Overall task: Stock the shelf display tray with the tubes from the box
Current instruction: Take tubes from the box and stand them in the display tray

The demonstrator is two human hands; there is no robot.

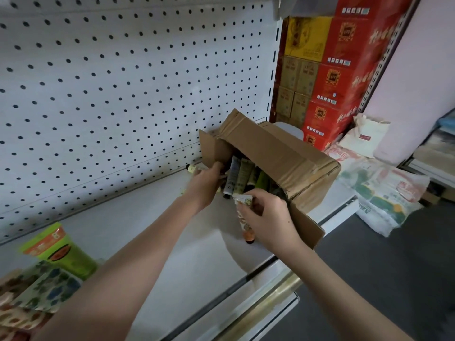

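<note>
A brown cardboard box [275, 153] lies tipped on its side on the white shelf [152, 232], its open mouth facing me with several tubes [240, 174] spilling out. My left hand [208, 182] reaches into the box mouth at its left flap, fingers curled among the tubes; what it grips is hidden. My right hand [267, 215] holds an orange-patterned tube [245, 221] with a dark cap pointing down, just in front of the box. At the bottom left stands a green tube [60, 249] above several patterned tubes [32, 299].
A white pegboard back panel [123, 82] rises behind the shelf. One small yellow tube [193, 168] lies loose against it. Red and yellow cartons [337, 77] are stacked at the right, with printed sacks [384, 193] on the dark floor below.
</note>
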